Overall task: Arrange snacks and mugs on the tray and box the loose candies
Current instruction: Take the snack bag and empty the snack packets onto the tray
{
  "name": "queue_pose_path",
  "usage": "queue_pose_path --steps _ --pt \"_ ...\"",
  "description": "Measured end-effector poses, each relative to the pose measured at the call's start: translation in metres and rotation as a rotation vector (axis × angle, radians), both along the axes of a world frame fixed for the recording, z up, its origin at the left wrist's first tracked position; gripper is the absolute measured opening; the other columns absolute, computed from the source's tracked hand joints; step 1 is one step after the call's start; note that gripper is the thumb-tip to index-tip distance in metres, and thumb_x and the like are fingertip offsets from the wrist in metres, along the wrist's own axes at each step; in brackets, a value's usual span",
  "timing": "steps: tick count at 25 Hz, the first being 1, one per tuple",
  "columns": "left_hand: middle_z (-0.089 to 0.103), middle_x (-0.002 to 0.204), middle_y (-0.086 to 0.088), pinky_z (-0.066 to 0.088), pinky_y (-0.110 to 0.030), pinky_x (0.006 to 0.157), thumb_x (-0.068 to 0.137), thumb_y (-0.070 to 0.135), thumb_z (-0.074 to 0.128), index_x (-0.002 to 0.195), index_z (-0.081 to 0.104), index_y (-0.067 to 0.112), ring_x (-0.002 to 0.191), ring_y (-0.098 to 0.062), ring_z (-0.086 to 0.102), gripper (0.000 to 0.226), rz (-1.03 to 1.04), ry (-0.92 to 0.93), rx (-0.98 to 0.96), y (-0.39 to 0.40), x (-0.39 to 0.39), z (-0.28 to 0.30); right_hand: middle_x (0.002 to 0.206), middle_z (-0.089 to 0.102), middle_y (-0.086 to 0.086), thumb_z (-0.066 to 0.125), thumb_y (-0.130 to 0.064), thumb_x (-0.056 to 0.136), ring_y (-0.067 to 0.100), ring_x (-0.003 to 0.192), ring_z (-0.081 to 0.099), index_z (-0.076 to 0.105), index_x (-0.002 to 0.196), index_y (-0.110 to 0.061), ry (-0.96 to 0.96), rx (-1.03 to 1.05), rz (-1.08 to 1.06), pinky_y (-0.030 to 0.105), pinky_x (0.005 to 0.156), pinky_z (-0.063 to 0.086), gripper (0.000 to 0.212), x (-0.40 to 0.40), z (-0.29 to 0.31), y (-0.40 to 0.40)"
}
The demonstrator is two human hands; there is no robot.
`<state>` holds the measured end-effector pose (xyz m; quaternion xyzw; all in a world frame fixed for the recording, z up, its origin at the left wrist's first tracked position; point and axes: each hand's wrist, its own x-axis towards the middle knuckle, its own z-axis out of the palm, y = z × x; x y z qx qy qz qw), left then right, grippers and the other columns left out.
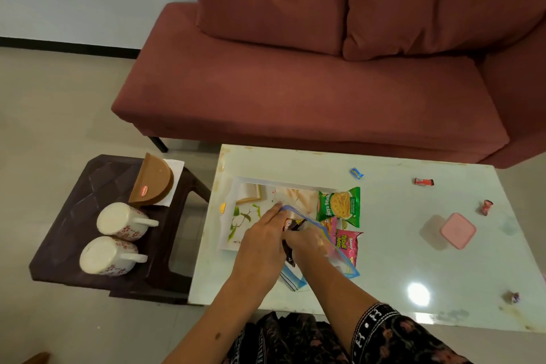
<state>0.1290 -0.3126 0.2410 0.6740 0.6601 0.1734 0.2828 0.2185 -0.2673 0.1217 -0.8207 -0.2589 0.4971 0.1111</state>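
A white tray (236,233) with a leaf print lies at the left of the pale table (384,269). A green Soya Sticks packet (339,206) rests on its right rim, a pink packet (347,242) just below. My left hand (261,241) holds the mouth of a clear zip bag (334,254) with a blue seal. My right hand (307,241) is inside the bag, gripping a dark brown snack packet (291,225). Two white floral mugs (122,221) (107,255) lie upside down on the side stool. Loose candies (356,173) (423,182) (486,207) (513,297) are scattered on the table. A pink-lidded box (458,230) stands at the right.
A dark plastic stool (74,201) stands left of the table, also carrying a brown half-round holder (153,183) with white napkins. A red sofa (295,91) runs behind the table. A light glare (418,293) shows on the tabletop near its front edge.
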Motion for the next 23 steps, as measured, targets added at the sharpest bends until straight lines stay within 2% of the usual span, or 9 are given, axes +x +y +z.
queue_pose_path --steps 2,5,7,9,10,14,17,20,23 --pt "0.04 0.146 0.003 0.037 -0.025 0.104 0.088 0.005 0.051 0.135 0.042 0.018 0.128 -0.015 0.045 0.049 0.003 0.006 -0.005 -0.002 -0.001 -0.001 0.08 0.062 0.008 0.074 -0.014 0.072 0.021 0.065 0.058 0.067 0.104 -0.001 0.049 0.053 -0.056 0.025 0.056 0.044 0.036 -0.001 -0.001 -0.002" --pt "0.038 0.147 0.003 0.037 -0.026 0.104 0.089 0.006 0.05 0.136 0.04 0.017 0.128 -0.016 0.045 0.049 0.043 0.014 -0.001 0.0 -0.004 -0.001 0.093 0.068 0.014 0.075 -0.011 0.071 0.026 0.085 0.064 0.066 0.106 -0.002 0.035 0.18 0.049 0.035 0.074 0.053 0.037 -0.003 0.0 -0.004" --pt "0.039 0.147 0.003 0.036 -0.027 0.105 0.089 0.006 0.05 0.136 0.039 0.016 0.13 -0.017 0.043 0.049 0.073 0.015 0.011 0.002 -0.006 -0.001 0.098 0.07 0.013 0.076 -0.017 0.071 0.025 0.087 0.063 0.066 0.104 -0.003 0.016 0.259 0.131 0.028 0.068 0.046 0.037 -0.003 0.006 -0.003" --pt "0.038 0.148 0.002 0.034 -0.029 0.107 0.09 0.005 0.049 0.137 0.038 0.015 0.135 -0.02 0.037 0.05 0.097 0.013 0.007 0.006 -0.008 -0.001 0.088 0.068 0.008 0.077 -0.022 0.07 0.021 0.077 0.059 0.068 0.098 -0.006 0.021 0.32 0.168 0.025 0.056 0.038 0.033 -0.002 0.013 -0.003" --pt "0.038 0.148 0.001 0.034 -0.031 0.108 0.09 0.005 0.049 0.137 0.039 0.015 0.137 -0.022 0.034 0.049 0.11 0.009 0.005 0.008 -0.009 -0.001 0.084 0.068 0.007 0.077 -0.021 0.07 0.022 0.076 0.06 0.069 0.096 -0.008 0.051 0.347 0.157 0.024 0.054 0.038 0.03 0.0 0.018 -0.003" --pt "0.041 0.146 -0.007 0.036 -0.034 0.107 0.088 0.008 0.052 0.133 0.043 0.011 0.136 -0.025 0.036 0.047 0.123 -0.002 0.026 0.013 -0.013 0.002 0.093 0.067 0.013 0.065 -0.007 0.083 0.028 0.085 0.064 0.067 0.104 -0.006 0.373 0.315 0.003 0.028 0.064 0.051 0.021 0.013 0.041 0.002" --pt "0.044 0.143 -0.01 0.037 -0.034 0.107 0.087 0.006 0.052 0.132 0.045 0.009 0.133 -0.024 0.04 0.046 0.122 -0.023 0.06 0.018 -0.016 0.001 0.079 0.07 0.006 0.07 -0.01 0.08 0.014 0.066 0.065 0.069 0.095 -0.005 0.372 0.392 0.03 0.021 0.055 0.053 0.016 0.029 0.071 0.003" --pt "0.046 0.142 -0.01 0.034 -0.03 0.108 0.085 0.004 0.054 0.133 0.045 0.009 0.13 -0.022 0.044 0.049 0.148 -0.008 0.057 0.026 -0.021 -0.002 0.075 0.073 0.003 0.071 -0.008 0.078 0.013 0.067 0.069 0.07 0.085 -0.011 0.42 0.501 -0.015 0.025 0.066 0.056 0.008 0.053 0.105 0.004" --pt "0.047 0.14 -0.01 0.032 -0.024 0.104 0.083 -0.003 0.052 0.131 0.046 0.004 0.129 -0.022 0.045 0.048 0.218 0.01 0.066 0.032 -0.027 -0.006 0.067 0.074 -0.006 0.062 -0.013 0.087 0.006 0.062 0.069 0.069 0.08 -0.019 0.456 0.583 -0.127 0.017 0.057 0.056 0.012 0.086 0.135 0.011"
